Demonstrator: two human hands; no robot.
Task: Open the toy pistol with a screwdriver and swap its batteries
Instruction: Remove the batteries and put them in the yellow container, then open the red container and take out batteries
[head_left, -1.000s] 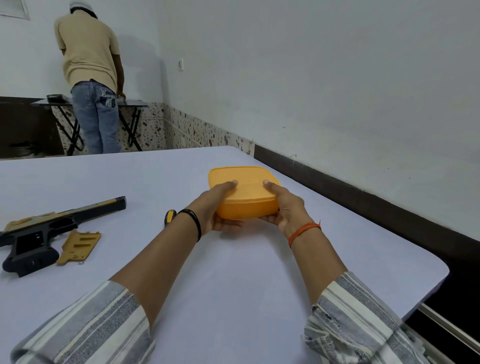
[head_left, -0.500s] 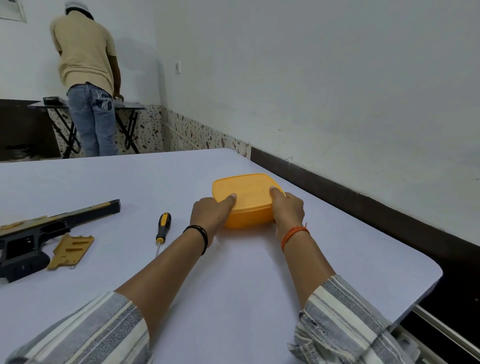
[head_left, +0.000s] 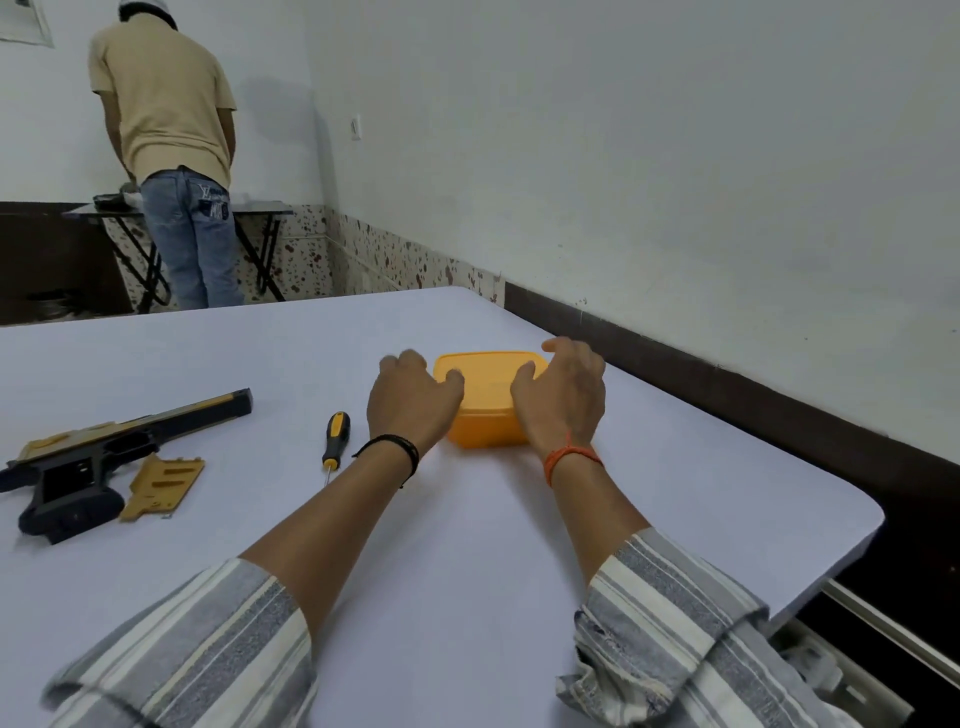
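my left hand (head_left: 410, 402) and right hand (head_left: 563, 395) on the orange lidded box (head_left: 485, 402), fingers curled over lid edges, blurred | toy pistol (head_left: 104, 457) far left, yellow cover (head_left: 163, 486) off beside it, screwdriver (head_left: 335, 439) idle | step: getting batteries, I guess | next: pry the lid up evenly
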